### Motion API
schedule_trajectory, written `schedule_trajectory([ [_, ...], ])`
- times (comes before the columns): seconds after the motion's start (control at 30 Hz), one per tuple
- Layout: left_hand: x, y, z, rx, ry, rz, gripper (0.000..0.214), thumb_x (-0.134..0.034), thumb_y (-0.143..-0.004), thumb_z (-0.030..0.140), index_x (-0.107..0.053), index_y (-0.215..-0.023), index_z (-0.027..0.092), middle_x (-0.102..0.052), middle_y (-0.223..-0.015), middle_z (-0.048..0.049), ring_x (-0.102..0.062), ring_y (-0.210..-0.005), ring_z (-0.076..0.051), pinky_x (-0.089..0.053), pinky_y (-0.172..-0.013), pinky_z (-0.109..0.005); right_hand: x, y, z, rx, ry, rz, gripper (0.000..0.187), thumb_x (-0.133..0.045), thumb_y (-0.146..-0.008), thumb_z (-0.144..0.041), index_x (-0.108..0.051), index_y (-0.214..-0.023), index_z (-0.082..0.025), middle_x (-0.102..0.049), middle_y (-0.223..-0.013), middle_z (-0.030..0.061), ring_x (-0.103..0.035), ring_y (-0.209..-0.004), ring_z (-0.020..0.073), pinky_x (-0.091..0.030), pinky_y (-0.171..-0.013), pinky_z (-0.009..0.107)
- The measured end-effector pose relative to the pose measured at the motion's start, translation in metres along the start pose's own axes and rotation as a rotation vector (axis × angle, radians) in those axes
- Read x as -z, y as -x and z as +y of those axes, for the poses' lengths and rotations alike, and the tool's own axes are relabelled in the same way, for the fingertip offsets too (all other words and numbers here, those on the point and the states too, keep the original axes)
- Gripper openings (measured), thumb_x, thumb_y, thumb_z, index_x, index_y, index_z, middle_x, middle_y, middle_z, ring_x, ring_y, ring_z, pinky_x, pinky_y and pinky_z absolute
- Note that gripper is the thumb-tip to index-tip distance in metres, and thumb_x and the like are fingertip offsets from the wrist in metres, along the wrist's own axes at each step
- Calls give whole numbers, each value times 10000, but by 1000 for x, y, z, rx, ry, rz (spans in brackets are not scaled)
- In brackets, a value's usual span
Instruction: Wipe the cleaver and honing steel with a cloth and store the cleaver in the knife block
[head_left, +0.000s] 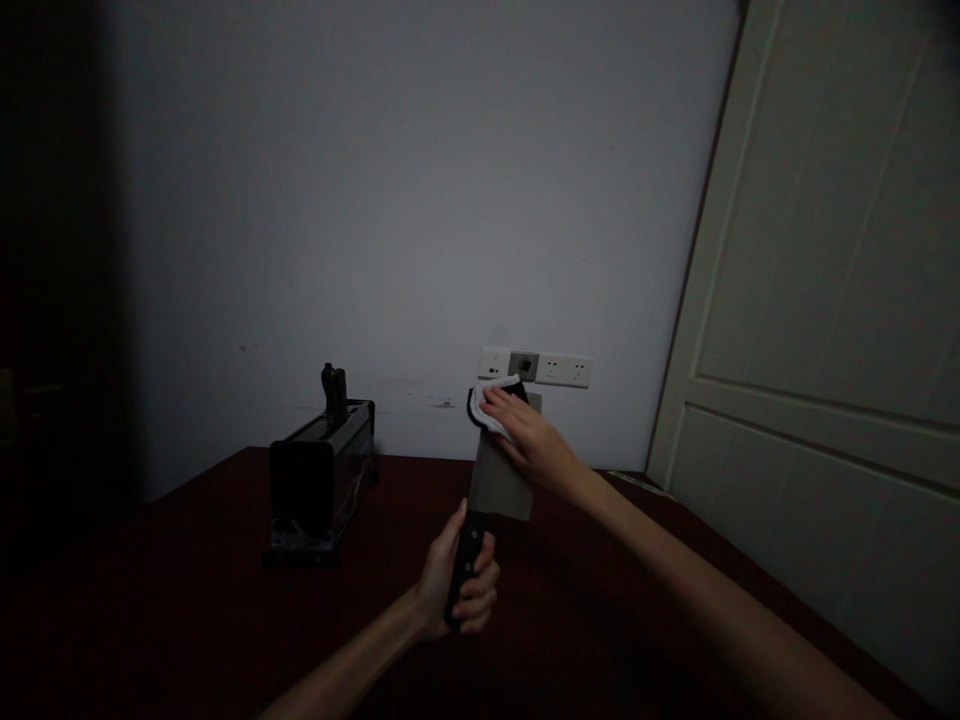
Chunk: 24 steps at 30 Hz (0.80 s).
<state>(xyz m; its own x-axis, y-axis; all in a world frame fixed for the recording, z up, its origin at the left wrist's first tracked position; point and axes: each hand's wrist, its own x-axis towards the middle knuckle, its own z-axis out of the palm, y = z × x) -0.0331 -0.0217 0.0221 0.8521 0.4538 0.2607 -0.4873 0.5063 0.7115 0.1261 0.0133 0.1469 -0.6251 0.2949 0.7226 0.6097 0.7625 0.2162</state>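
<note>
I see left fingers (481, 582) gripping a broad steel cleaver (501, 485) by its black handle (469, 556) above the dark-red bench (420, 495); right fingers (513, 410) press a white-and-black cloth (478, 402) on it. Wiping seems underway; I can't tell what remains.

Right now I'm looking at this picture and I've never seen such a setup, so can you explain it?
There is no machine here, only a person's two bare hands, seen by one camera worn on their head, looking forward and down. The left hand grips a cleaver by its black handle. The right hand holds a white, dark-edged cloth against the cleaver's far end. On the dark red table, to the left, stands a dark box with black handles sticking out of its top. Behind is a pale wall.
</note>
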Motion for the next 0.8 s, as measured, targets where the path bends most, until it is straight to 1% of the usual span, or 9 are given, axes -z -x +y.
schedule_trajectory([
  [0.07, -2, 0, -1, 17, 5, -5, 629, -141, -813, 656, -434, -555, 162, -317, -356, 50, -223, -234, -53, -276, -257, -171, 4, -10, 10, -53, 16, 56, 441, -411, -859, -171, -391, -1300, -184, -384, -1378, 118, -293, -1293, 202, -278, -1052, 476],
  [0.13, -2, 0, -1, 17, 8, -6, 638, -130, -812, 657, -443, -561, 161, -324, -359, 47, -231, -237, -55, -284, -260, -174, 3, -11, 10, -71, 22, 74, 454, -417, -860, -179, -374, -1311, -189, -377, -1383, 114, -281, -1299, 203, -272, -1055, 477],
  [0.23, -1, 0, 1, -13, 18, 0, 646, -113, -816, 650, -451, -565, 161, -329, -358, 45, -230, -233, -55, -283, -255, -177, -8, 5, -8, -40, 2, 36, 483, -426, -852, -166, -345, -1328, -168, -358, -1392, 129, -252, -1310, 202, -279, -1057, 456],
  [0.37, 2, 0, 5, -65, 31, 13, 652, -102, -819, 646, -453, -565, 159, -334, -359, 45, -230, -231, -53, -280, -250, -175, -21, 30, -31, 76, -39, -77, 517, -421, -839, -128, -310, -1344, -134, -346, -1394, 148, -222, -1319, 201, -293, -1050, 449],
  [0.43, 2, 1, 5, -65, 35, 0, 656, -92, -820, 644, -451, -563, 158, -333, -361, 45, -230, -232, -51, -283, -253, -174, -19, 30, -27, 82, -38, -79, 505, -417, -840, -126, -324, -1337, -132, -358, -1387, 149, -234, -1316, 200, -297, -1047, 451],
  [0.53, 2, 1, 2, -20, 44, -28, 662, -80, -811, 655, -443, -562, 160, -333, -365, 43, -234, -236, -53, -289, -261, -176, -5, 13, -4, -17, -18, 12, 455, -415, -856, -156, -380, -1309, -139, -390, -1367, 149, -292, -1294, 210, -289, -1050, 463],
  [0.63, 2, 2, 0, 16, 29, -34, 651, -98, -808, 661, -440, -570, 161, -332, -370, 45, -233, -238, -55, -280, -262, -176, 8, -1, 17, -100, -2, 83, 442, -412, -860, -167, -397, -1302, -155, -394, -1367, 137, -305, -1288, 219, -281, -1055, 471],
  [0.7, 2, 2, -1, 15, 17, -28, 639, -112, -810, 659, -435, -571, 162, -326, -368, 48, -224, -236, -55, -272, -258, -176, 8, 2, 16, -101, 5, 85, 452, -410, -861, -166, -381, -1312, -157, -376, -1378, 136, -287, -1296, 219, -275, -1058, 472],
  [0.8, 2, 3, 2, -8, 25, -6, 627, -124, -813, 656, -426, -569, 164, -322, -367, 52, -216, -238, -52, -268, -258, -172, -5, 22, -8, -52, -10, 31, 489, -417, -854, -159, -336, -1337, -166, -358, -1390, 132, -266, -1304, 211, -284, -1054, 464],
])
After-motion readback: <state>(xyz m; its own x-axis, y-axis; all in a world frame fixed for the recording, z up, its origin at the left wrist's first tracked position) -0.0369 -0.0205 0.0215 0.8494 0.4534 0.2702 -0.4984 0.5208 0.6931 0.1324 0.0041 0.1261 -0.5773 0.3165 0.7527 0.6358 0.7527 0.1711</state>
